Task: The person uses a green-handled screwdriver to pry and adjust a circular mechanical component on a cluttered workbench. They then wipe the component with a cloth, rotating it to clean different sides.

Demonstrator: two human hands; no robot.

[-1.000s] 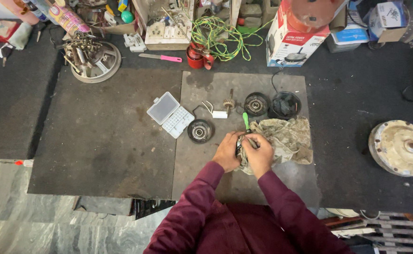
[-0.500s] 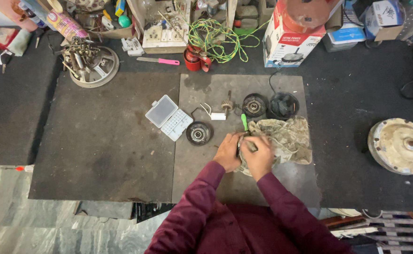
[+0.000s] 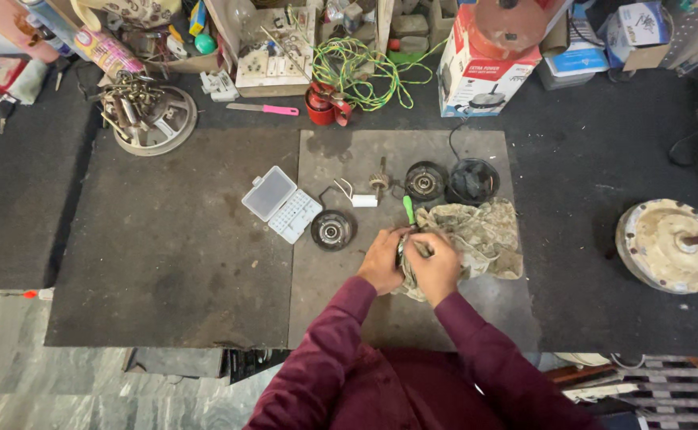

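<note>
On the dark floor mat (image 3: 174, 239), the soiled rag (image 3: 476, 235) lies right of both hands. Left hand (image 3: 382, 259) and right hand (image 3: 434, 267) close together around a small part under the green-handled screwdriver (image 3: 409, 210), whose long axis points away from the person.

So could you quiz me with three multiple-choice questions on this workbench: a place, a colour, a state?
1. Where is the plastic case?
A. Left of the hands
B. Right of the rag
C. On the cardboard box

2. What colour is the screwdriver handle?
A. Pink
B. Green
C. Black

3. How is the plastic case?
A. Shut
B. Open
C. Crushed

Answers: 1 A, it lies left of the left hand and right hand. 2 B, a green handle sticks up above the hands beside the rag. 3 B, its lid lies folded back.
</note>
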